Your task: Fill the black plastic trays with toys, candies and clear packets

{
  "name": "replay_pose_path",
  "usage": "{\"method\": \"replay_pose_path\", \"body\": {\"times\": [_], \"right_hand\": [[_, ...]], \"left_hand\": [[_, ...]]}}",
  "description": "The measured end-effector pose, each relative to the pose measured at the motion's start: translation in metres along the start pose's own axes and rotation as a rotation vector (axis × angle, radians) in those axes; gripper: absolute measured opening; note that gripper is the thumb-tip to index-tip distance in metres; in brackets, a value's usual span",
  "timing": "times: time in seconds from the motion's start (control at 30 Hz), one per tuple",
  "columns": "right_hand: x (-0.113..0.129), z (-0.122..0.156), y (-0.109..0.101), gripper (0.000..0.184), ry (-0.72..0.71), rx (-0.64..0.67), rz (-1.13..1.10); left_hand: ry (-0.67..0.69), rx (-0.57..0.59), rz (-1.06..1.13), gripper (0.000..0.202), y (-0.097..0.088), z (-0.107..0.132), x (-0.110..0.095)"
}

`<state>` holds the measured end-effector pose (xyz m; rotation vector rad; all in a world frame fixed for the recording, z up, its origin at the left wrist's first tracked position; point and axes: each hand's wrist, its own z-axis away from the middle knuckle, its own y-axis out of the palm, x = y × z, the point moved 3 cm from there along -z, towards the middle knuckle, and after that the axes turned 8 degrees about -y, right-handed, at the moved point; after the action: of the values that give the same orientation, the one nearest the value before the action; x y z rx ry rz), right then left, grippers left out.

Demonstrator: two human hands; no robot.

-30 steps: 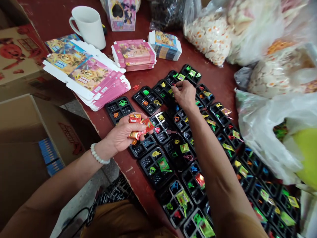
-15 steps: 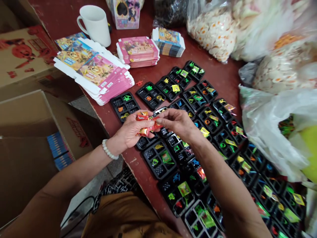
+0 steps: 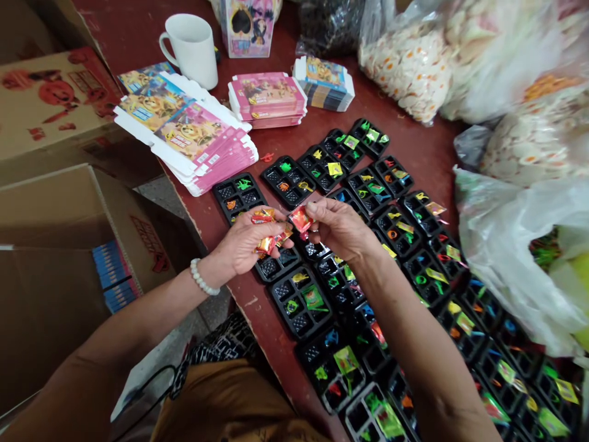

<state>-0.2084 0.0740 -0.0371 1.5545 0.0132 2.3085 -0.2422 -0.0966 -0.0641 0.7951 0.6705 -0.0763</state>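
Several small red and orange wrapped candies (image 3: 267, 245) are bunched in my left hand (image 3: 243, 243), its fingers curled round them. My right hand (image 3: 338, 224) pinches one red candy packet (image 3: 300, 220) between thumb and fingers, a short way right of the bunch. Both hands hover over black compartment trays that cover the table. One tray (image 3: 300, 302) just below my hands holds a yellow toy, green toys and a green packet. Another tray (image 3: 239, 195) lies beyond my left hand with green and orange toys. Part of the trays beneath my hands is hidden.
Flat pink and blue printed boxes (image 3: 193, 132) lie at the table's left edge, near a white mug (image 3: 191, 52). Stacked pink boxes (image 3: 267, 98) and blue boxes (image 3: 324, 83) stand behind. Plastic bags (image 3: 409, 73) fill the right side. An open carton (image 3: 50, 294) sits left.
My right hand has drawn one red candy packet away from the bunch, to the right. My left hand stays nearly in place. The view has shifted slightly.
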Motion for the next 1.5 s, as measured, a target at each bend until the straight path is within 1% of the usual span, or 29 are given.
{"method": "replay_pose_path", "body": {"times": [0.07, 0.13, 0.2, 0.27, 0.33, 0.4, 0.5, 0.6, 0.7, 0.77, 0.83, 0.9, 0.97, 1.03, 1.07, 1.1, 1.13, 1.17, 1.2, 1.23, 1.27, 1.33, 1.43, 1.5], "right_hand": [[0.0, -0.008, 0.001, 0.054, -0.043, -0.018, 0.033], [-0.002, -0.015, 0.004, 0.054, -0.1, -0.044, 0.104], [-0.004, -0.018, 0.01, 0.054, -0.166, -0.087, 0.18], [-0.005, -0.018, 0.015, 0.055, -0.232, -0.13, 0.24], [-0.006, -0.016, 0.02, 0.054, -0.268, -0.121, 0.279], [-0.005, -0.014, 0.022, 0.054, -0.263, -0.082, 0.282], [-0.001, -0.017, 0.016, 0.055, -0.252, -0.08, 0.241], [0.008, -0.035, 0.0, 0.053, -0.361, -0.176, 0.279], [0.015, -0.067, -0.018, 0.04, -0.491, -0.328, 0.475], [0.017, -0.09, -0.026, 0.028, -0.544, -0.408, 0.676], [0.016, -0.107, -0.029, 0.02, -0.568, -0.461, 0.905], [0.015, -0.114, -0.028, 0.018, -0.554, -0.493, 1.095], [0.015, -0.107, -0.022, 0.022, -0.558, -0.509, 1.199], [0.016, -0.085, -0.008, 0.026, -0.634, -0.488, 1.191], [0.015, -0.071, 0.001, 0.028, -0.67, -0.429, 1.134], [0.012, -0.056, 0.011, 0.031, -0.679, -0.322, 1.043], [0.007, -0.041, 0.022, 0.034, -0.65, -0.178, 0.927], [0.001, -0.027, 0.033, 0.038, -0.586, -0.021, 0.802], [-0.006, -0.014, 0.043, 0.041, -0.511, 0.102, 0.694], [-0.012, -0.004, 0.05, 0.044, -0.442, 0.182, 0.614], [-0.017, 0.002, 0.054, 0.045, -0.39, 0.213, 0.564], [-0.02, 0.004, 0.055, 0.041, -0.359, 0.174, 0.551], [-0.015, -0.015, 0.05, 0.029, -0.413, 0.079, 0.65], [-0.01, -0.033, 0.05, 0.026, -0.47, 0.004, 0.762]], "left_hand": [[-0.004, 0.011, 0.005, 0.027, -0.004, -0.003, -0.002], [-0.013, 0.019, 0.011, 0.032, -0.005, -0.005, -0.004], [-0.021, 0.023, 0.017, 0.036, -0.004, -0.008, -0.005], [-0.02, 0.016, 0.02, 0.034, -0.002, -0.01, -0.006], [-0.014, -0.019, 0.03, 0.034, 0.0, -0.012, -0.007], [0.002, -0.065, 0.041, 0.035, 0.0, -0.013, -0.009], [0.092, -0.126, 0.046, 0.033, -0.003, -0.013, -0.015], [0.167, -0.186, 0.049, 0.031, -0.011, -0.011, -0.024], [0.186, -0.236, 0.042, 0.035, -0.021, -0.008, -0.033], [0.211, -0.273, 0.035, 0.036, -0.03, -0.003, -0.04], [0.232, -0.314, 0.04, 0.034, -0.039, 0.003, -0.047], [0.233, -0.347, 0.049, 0.031, -0.048, 0.01, -0.052], [0.216, -0.353, 0.047, 0.03, -0.053, 0.017, -0.054], [0.188, -0.334, 0.036, 0.031, -0.052, 0.022, -0.051], [0.171, -0.315, 0.028, 0.032, -0.05, 0.024, -0.047], [0.151, -0.292, 0.019, 0.032, -0.047, 0.026, -0.042], [0.127, -0.262, 0.009, 0.032, -0.043, 0.027, -0.036], [0.103, -0.23, 0.0, 0.031, -0.039, 0.028, -0.03], [0.079, -0.197, -0.009, 0.031, -0.036, 0.029, -0.024], [0.059, -0.169, -0.016, 0.03, -0.033, 0.03, -0.018], [0.046, -0.153, -0.022, 0.03, -0.032, 0.031, -0.013], [0.042, -0.155, -0.024, 0.031, -0.036, 0.034, -0.009], [0.069, -0.212, 0.003, 0.032, -0.052, 0.04, -0.013], [0.074, -0.226, 0.029, 0.031, -0.063, 0.045, -0.019]]}}
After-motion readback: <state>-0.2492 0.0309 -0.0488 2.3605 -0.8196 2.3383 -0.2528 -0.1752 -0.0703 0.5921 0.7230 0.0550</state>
